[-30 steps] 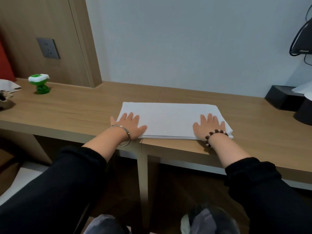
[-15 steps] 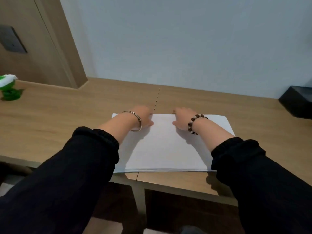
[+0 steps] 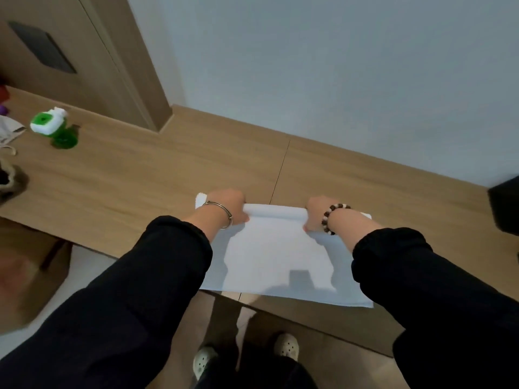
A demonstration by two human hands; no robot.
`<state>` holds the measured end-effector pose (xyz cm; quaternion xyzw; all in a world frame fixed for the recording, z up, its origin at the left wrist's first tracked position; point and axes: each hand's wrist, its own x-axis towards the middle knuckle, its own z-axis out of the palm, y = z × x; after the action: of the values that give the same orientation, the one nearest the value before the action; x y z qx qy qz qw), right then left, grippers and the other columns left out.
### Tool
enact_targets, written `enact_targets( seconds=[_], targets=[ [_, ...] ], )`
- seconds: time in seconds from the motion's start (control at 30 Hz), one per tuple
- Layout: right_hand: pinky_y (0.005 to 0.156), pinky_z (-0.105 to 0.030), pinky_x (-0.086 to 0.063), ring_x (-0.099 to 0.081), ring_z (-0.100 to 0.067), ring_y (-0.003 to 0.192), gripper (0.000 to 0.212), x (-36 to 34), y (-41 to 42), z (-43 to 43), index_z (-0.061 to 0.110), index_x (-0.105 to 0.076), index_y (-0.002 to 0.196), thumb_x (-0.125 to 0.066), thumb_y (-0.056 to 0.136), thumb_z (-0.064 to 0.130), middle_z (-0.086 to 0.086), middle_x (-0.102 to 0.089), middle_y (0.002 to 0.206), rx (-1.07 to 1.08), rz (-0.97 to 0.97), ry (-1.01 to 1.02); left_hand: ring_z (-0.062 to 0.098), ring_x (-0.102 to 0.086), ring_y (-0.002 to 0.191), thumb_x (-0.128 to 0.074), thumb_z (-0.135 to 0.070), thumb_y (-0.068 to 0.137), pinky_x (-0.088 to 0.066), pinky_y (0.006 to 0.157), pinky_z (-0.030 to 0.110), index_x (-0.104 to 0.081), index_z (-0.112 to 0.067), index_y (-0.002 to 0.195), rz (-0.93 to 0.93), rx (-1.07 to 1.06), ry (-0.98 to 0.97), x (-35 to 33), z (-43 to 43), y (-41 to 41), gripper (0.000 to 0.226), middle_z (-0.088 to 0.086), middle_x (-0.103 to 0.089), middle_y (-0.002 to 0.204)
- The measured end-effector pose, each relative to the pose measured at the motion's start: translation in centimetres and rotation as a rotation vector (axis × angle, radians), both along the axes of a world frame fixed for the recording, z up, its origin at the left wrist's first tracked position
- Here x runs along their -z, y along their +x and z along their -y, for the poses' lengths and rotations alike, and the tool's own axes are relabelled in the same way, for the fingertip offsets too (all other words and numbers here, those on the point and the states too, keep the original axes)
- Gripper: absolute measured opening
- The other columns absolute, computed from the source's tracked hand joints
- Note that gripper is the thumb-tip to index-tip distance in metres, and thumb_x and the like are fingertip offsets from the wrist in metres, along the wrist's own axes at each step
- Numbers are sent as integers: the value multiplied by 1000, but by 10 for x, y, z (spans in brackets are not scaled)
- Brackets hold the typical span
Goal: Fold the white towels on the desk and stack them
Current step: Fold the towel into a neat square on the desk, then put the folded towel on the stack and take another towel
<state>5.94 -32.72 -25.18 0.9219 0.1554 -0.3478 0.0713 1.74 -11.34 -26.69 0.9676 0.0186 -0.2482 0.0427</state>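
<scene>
1. Wall (image 3: 309,66): pale, plain, behind the desk; a wood panel (image 3: 98,51) with a dark plate (image 3: 42,47) stands at the left.
2. Desk (image 3: 140,178): light wood top with a seam running front to back near the middle.
3. Arms: both reach forward over the desk's front edge, roughly parallel. The left sleeve (image 3: 126,304) and right sleeve (image 3: 435,290) are black and end short of the wrists. Both forearms pass above the towel and cast shadows on it.
4. White towel (image 3: 275,256): lies flat on the desk across the seam, its near edge close to the desk's front edge. Its far edge is raised off the wood and curls over in a soft roll between the two hands.
5. Left hand (image 3: 229,204): back up, fingers curled over the towel's far edge towards its left end, thumb tip showing beneath; it grips the cloth.
6. Right hand (image 3: 316,213): same pose towards the right end, fingers curled round the raised edge and holding it.
7. Black box (image 3: 505,206): at the right border, cut off by the frame.
8. Green-and-white object (image 3: 53,127): on the desk far left, well apart from the towel; kind unclear.
9. Wrists: metal bangle (image 3: 222,217) on the left, bead bracelet (image 3: 332,217) on the right.
</scene>
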Motion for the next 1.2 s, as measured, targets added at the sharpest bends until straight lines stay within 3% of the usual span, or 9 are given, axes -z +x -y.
enact_targets(
  seconds=[0.17, 0.33, 0.67, 0.83, 1.0, 1.2],
  targets=[
    [46, -22, -39, -53, -18, 54, 15, -26, 3, -68, 5, -61, 90, -48, 83, 7, -4, -59, 73, -214, 123, 27, 28, -59, 95, -60, -44, 85, -39, 67, 29, -61, -19, 104, 71, -152, 96, -18, -71, -40, 31, 5, -63, 103],
    [53, -25, -39, -49, -17, 58, 10, -57, -23, -192, 13, -56, 89, -48, 84, 10, 1, -51, 70, -499, 273, 145, 29, -59, 99, -60, -34, 86, -40, 69, 31, -57, -21, 107, 153, -425, 127, -50, -170, -126, 25, 5, -62, 106],
    [61, -33, -38, -49, -25, 71, 7, -92, -209, -451, 18, -44, 86, -47, 90, 13, -1, -49, 78, -1010, 345, 435, 28, -60, 99, -58, -34, 88, -41, 71, 32, -64, -21, 104, 195, -981, 258, -98, -339, -396, 22, 5, -64, 106],
    [58, -34, -35, -56, -30, 76, 14, -91, -325, -532, 15, -38, 93, -47, 87, 5, -6, -58, 86, -1276, 309, 547, 30, -59, 107, -50, -35, 94, -46, 82, 37, -59, -21, 113, 180, -1196, 363, -93, -363, -535, 25, 7, -62, 115],
    [57, -32, -34, -60, -31, 84, 26, -81, -422, -601, 12, -42, 109, -44, 87, -1, -9, -63, 96, -1561, 296, 594, 30, -59, 105, -48, -28, 95, -43, 77, 35, -55, -17, 112, 99, -1443, 456, -78, -352, -654, 22, 7, -61, 114],
    [71, -31, -41, -59, -29, 100, 24, -51, -513, -683, 11, -57, 109, -40, 93, 4, -10, -62, 110, -1768, 310, 578, 30, -59, 105, -49, -14, 90, -46, 82, 37, -60, -13, 107, -9, -1887, 484, -52, -334, -768, 20, 11, -62, 114]
  ],
)
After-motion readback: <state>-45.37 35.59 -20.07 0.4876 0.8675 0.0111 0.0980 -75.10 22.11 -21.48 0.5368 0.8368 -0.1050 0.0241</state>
